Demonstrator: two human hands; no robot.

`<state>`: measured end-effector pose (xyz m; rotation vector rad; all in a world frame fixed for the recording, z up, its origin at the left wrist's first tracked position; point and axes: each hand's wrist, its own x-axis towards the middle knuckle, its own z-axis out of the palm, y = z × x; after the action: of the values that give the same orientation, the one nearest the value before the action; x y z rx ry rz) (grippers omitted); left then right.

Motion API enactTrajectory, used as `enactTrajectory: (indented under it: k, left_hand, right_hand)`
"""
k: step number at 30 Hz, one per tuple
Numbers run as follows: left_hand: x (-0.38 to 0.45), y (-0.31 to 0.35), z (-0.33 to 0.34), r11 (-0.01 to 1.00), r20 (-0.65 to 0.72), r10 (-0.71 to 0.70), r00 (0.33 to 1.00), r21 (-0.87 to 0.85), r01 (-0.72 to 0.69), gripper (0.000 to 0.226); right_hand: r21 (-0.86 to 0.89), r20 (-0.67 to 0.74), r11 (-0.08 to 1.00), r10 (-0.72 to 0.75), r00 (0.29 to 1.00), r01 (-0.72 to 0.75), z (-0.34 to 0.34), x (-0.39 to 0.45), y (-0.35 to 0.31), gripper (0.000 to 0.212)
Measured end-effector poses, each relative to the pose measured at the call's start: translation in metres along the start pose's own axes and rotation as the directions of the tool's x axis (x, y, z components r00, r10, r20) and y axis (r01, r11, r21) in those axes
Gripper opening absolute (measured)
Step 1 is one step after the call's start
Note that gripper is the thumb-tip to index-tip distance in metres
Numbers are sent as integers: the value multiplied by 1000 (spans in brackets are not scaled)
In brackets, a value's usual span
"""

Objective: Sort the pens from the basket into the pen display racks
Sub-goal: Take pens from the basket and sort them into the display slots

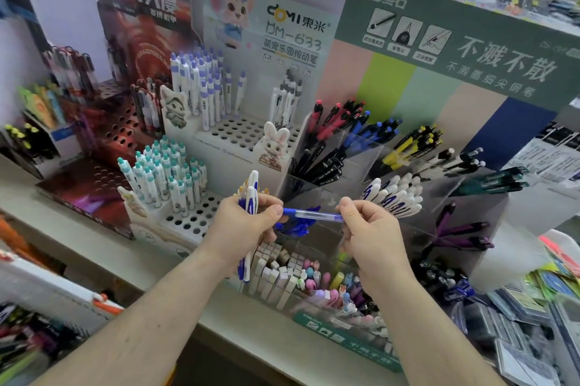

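Observation:
My left hand (243, 228) grips a bundle of white-and-blue pens (250, 197) upright, their tips sticking out below the fist. A clear pen with a blue cap (309, 214) lies level between both hands; my right hand (368, 233) pinches its right end, and my left thumb and fingers hold the capped end. Both hands hover in front of the clear acrylic rack (351, 184), just above a compartment of blue pens (298, 224). A compartment of matching white-and-blue pens (394, 195) sits to the right. No basket is in view.
A white holed rack (201, 219) with teal-capped pens (166, 172) stands left of my hands, purple-capped pens (201, 84) behind it. A dark red holed rack (94, 184) is further left. Pastel pens and erasers (301, 282) fill a tray below. Packets (518, 323) crowd the right.

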<state>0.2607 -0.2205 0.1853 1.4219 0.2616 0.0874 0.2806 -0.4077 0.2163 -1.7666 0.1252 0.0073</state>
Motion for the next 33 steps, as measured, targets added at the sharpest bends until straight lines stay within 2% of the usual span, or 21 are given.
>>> enactTrajectory:
  k: [2, 5, 7, 9, 10, 11, 12, 13, 15, 16, 17, 21, 23, 25, 27, 30, 31, 33]
  left_hand:
    - [1, 1, -4, 1000, -5, 25, 1000, -2, -25, 9]
    - [2, 1, -10, 1000, 19, 26, 999, -18, -26, 12]
    - [1, 3, -12, 999, 45, 39, 998, -3, -39, 12]
    - [0, 6, -13, 998, 61, 59, 996, 6, -59, 12]
    - [-1, 7, -14, 998, 64, 63, 996, 15, -64, 12]
    - [0, 8, -14, 998, 67, 63, 996, 28, -65, 12]
    - [-1, 8, -15, 997, 71, 58, 996, 38, -61, 12]
    - [0, 9, -15, 998, 74, 52, 996, 41, -55, 11]
    - [0, 9, -15, 999, 80, 42, 996, 29, -45, 12]
    - [-1, 10, -14, 999, 80, 49, 996, 16, -51, 12]
    - [-1, 10, -13, 998, 74, 69, 995, 1, -69, 12]
    - [-4, 10, -10, 984, 50, 177, 983, 16, -178, 12]
    - [-5, 10, -9, 978, 46, 208, 977, 19, -209, 14]
    - [-5, 9, -10, 976, 39, 216, 976, 2, -216, 18]
    - [-4, 8, -11, 976, 38, 219, 975, -4, -219, 19]
    - [-3, 8, -9, 974, 34, 227, 973, 13, -227, 20]
    - [-2, 8, -9, 974, 31, 224, 974, 12, -224, 19]
    - [0, 9, -8, 978, 24, 209, 978, -1, -209, 18]
  right_hand:
    - [-22, 71, 999, 38, 997, -37, -2, -1, -1, 19]
    - [-224, 165, 961, -129, 978, 164, -6, -7, -1, 10]
    - [-348, 204, 908, -171, 964, 235, -9, -6, -1, 26]
    - [-356, 225, 922, -73, 972, 151, -10, -3, -2, 44]
    - [-339, 239, 933, -38, 970, 120, -11, -2, -3, 45]
    - [-323, 251, 935, -65, 966, 147, -12, -3, -4, 38]
    - [-324, 266, 915, -156, 951, 240, -13, -4, -4, 21]
    - [-368, 273, 859, -267, 924, 357, -14, -5, -3, 9]
    - [-488, 319, 646, -494, 809, 587, -19, -6, 1, 15]
    - [-513, 340, 562, -561, 755, 649, -20, -6, 3, 13]
    - [-516, 345, 537, -583, 736, 667, -20, -5, 4, 8]
    - [-482, 341, 591, -553, 760, 647, -20, -1, 7, 5]
    - [-504, 359, 516, -604, 711, 693, -19, -3, 8, 18]
    - [-558, 383, 382, -669, 637, 737, -18, -4, 7, 31]
    - [-591, 402, 295, -698, 592, 750, -18, -2, 8, 36]
    - [-589, 410, 302, -687, 600, 749, -19, 2, 7, 39]
    - [-587, 403, 345, -660, 634, 733, -18, 2, 6, 38]
    - [-548, 368, 522, -551, 749, 653, -15, 0, 4, 27]
